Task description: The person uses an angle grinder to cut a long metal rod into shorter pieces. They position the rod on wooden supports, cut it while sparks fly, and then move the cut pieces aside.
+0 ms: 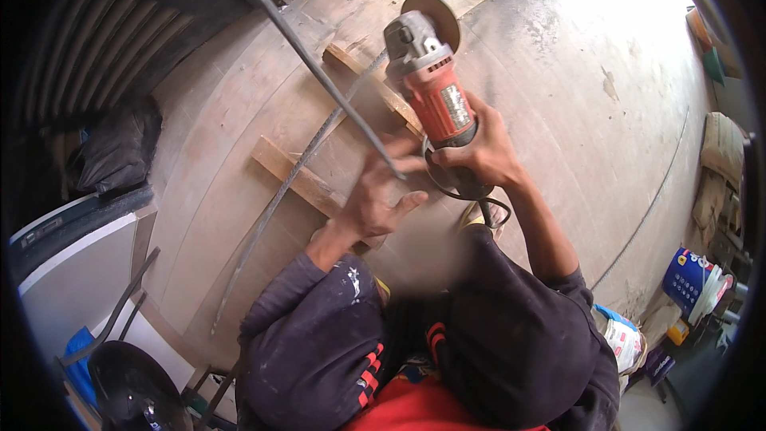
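Observation:
My right hand [491,148] is wrapped round the rear of a red and grey angle grinder [440,104]. The grinder is held up with its round disc [435,17] at the far end, and a black cord [488,206] loops below the grip. To its left, my left hand [373,199] is slightly blurred, thumb apart and fingers stretched out. A dark metal rod [319,72] slants in from the upper left, its lower end overlapping the fingers; whether they touch is unclear. Behind that hand, a long ribbed steel bar [275,201] crosses two wooden pieces [297,177] on the floor.
My bent knees [319,335] frame the near side of the brownish floor [558,136]. On the left are a black bag [120,148] and a dark rounded object [136,383]. A blue bucket [688,281] and a white sack [622,339] stand at the right.

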### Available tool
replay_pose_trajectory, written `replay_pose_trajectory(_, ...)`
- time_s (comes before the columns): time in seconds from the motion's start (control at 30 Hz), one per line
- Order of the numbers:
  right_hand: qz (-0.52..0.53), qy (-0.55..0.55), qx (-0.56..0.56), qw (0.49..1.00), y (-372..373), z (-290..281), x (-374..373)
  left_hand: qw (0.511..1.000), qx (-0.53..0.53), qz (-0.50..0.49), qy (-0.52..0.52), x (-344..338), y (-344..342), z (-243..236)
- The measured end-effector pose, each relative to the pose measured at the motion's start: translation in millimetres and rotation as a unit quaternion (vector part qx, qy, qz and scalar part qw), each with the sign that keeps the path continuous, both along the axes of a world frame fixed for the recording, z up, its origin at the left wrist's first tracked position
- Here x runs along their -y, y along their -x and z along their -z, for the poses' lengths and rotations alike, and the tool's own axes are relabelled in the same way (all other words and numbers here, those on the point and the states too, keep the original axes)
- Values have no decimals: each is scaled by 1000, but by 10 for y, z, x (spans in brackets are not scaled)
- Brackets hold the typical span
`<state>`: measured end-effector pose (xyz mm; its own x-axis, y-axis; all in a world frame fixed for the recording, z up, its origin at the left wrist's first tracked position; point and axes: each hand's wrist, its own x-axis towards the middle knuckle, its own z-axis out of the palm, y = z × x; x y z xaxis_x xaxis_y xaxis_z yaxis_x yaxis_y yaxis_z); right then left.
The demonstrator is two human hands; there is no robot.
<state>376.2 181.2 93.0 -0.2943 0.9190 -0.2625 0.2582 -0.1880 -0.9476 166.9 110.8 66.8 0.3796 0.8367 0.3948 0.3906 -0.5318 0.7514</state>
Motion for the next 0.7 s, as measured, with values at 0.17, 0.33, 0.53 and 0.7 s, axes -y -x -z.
replay_pose_trajectory(0.17,65,-7,-1,998,-240,-353,-75,954,255,-58,146,268,191,-100)
replay_pose_trajectory(0.33,161,-86,70,981,-820,-646,-235,874,426,-146,183,440,620,-975)
replay_pose_trajectory(0.53,246,-143,108,952,-1371,-881,-420,817,447,-350,97,803,1590,-1438)
replay_pose_trajectory(0.7,288,-89,-25,953,-2142,-846,-608,734,476,-472,111,1151,2264,-1116)
